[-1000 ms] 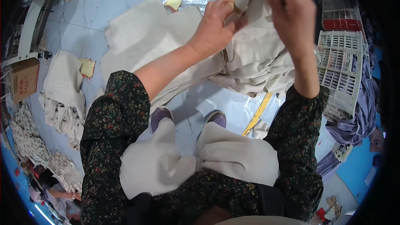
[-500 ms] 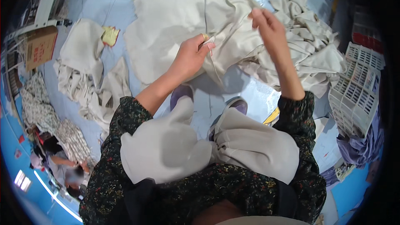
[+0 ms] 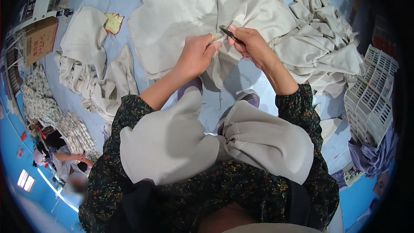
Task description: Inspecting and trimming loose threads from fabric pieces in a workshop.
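My left hand (image 3: 196,56) pinches a fold of a beige cloth garment (image 3: 224,60) and holds it up above my knees. My right hand (image 3: 252,45) is closed on a small dark pair of snips (image 3: 229,33), its tip at the spot that the left fingers pinch. The garment hangs down between my hands and runs into the large spread of beige cloth (image 3: 181,13) on the blue floor beyond. My knees, in pale trousers, and dark flowered sleeves fill the lower middle of the view.
A heap of crumpled beige cloth (image 3: 323,43) lies at the right, another pile (image 3: 92,64) at the left. A white plastic crate (image 3: 373,99) stands at the right edge, a cardboard box (image 3: 41,39) at the far left. Another person (image 3: 64,159) sits at lower left.
The view has tilted down and my hands have come lower and closer together over my knees. The right hand now brings the snips to the cloth that the left hand pinches.
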Demonstrator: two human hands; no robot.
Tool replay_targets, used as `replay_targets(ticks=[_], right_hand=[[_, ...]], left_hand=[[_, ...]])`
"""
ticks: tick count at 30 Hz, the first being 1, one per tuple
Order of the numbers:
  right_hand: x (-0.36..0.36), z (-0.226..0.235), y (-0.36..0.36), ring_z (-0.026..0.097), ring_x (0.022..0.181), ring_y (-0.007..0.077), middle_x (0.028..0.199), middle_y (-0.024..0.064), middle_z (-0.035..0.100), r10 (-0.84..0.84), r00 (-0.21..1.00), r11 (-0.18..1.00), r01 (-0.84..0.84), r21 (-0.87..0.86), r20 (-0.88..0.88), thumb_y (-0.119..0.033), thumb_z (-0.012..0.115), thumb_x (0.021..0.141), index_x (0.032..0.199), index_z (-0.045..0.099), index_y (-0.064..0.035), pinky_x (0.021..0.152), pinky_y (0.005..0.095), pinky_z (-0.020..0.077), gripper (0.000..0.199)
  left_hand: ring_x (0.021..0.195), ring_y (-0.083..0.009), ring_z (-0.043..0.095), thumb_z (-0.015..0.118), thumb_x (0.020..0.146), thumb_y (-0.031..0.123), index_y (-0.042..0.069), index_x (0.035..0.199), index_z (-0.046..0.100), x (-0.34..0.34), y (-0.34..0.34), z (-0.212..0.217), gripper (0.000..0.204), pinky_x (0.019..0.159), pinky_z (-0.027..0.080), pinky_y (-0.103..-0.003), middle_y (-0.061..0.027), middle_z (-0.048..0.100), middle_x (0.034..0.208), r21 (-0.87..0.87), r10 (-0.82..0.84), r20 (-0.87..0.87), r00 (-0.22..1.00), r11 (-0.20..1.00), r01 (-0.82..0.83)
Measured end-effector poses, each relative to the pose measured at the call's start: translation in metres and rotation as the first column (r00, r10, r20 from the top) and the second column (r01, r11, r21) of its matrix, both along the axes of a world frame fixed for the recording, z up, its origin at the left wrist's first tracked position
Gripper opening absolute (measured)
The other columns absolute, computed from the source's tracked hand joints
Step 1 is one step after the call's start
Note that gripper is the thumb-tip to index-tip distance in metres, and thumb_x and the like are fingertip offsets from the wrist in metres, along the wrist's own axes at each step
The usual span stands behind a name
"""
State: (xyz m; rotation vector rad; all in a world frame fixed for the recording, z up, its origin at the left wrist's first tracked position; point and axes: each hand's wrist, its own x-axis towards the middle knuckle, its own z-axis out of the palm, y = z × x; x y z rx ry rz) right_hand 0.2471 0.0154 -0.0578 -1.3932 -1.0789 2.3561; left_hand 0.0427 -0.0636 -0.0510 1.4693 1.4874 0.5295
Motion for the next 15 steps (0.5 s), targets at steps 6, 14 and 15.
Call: replay_targets(ticks=[6, 14, 15], right_hand=[[0.032, 0.004, 0.055, 0.024, 0.046, 0.0053, 0.055, -0.007, 0.035, -0.341, 0.939, 0.935, 0.335, 0.119, 0.041, -0.047, 0.044, 0.106, 0.087, 0.063, -0.0031, 0.045, 0.0258, 0.0168, 0.051], [0.035, -0.047, 0.121, 0.027, 0.048, 0.0049, 0.056, -0.0075, 0.038, -0.246, 0.939, 0.932, 0.161, 0.323, 0.241, -0.046, 0.051, 0.102, 0.09, 0.065, -0.005, 0.045, 0.0246, 0.0197, 0.045], [0.034, -0.055, 0.129, 0.028, 0.049, 0.0057, 0.056, -0.0076, 0.037, -0.238, 0.925, 0.939, 0.141, 0.313, 0.298, -0.046, 0.054, 0.1, 0.085, 0.066, -0.0046, 0.046, 0.0257, 0.0211, 0.045]], left_hand=[[0.077, -0.0363, 0.068, 0.067, 0.089, 0.043, 0.001, 0.076, 0.066, -0.005, 0.026, 0.015, 0.044, 0.07, 0.05, -0.048, -0.0207, 0.067, 0.079, -0.379, -0.32, -0.214, 0.923, 0.898, 0.224], [0.08, -0.0312, 0.063, 0.074, 0.085, 0.025, 0.003, 0.086, 0.061, 0.055, 0.093, -0.054, 0.025, 0.074, 0.045, -0.044, -0.0104, 0.062, 0.075, 0.401, -0.044, -0.565, 0.824, 0.857, 0.322], [0.078, -0.0309, 0.063, 0.073, 0.085, 0.021, 0.004, 0.084, 0.06, 0.055, 0.091, -0.059, 0.021, 0.073, 0.044, -0.043, -0.0113, 0.063, 0.075, 0.396, -0.073, -0.548, 0.833, 0.855, 0.335]])
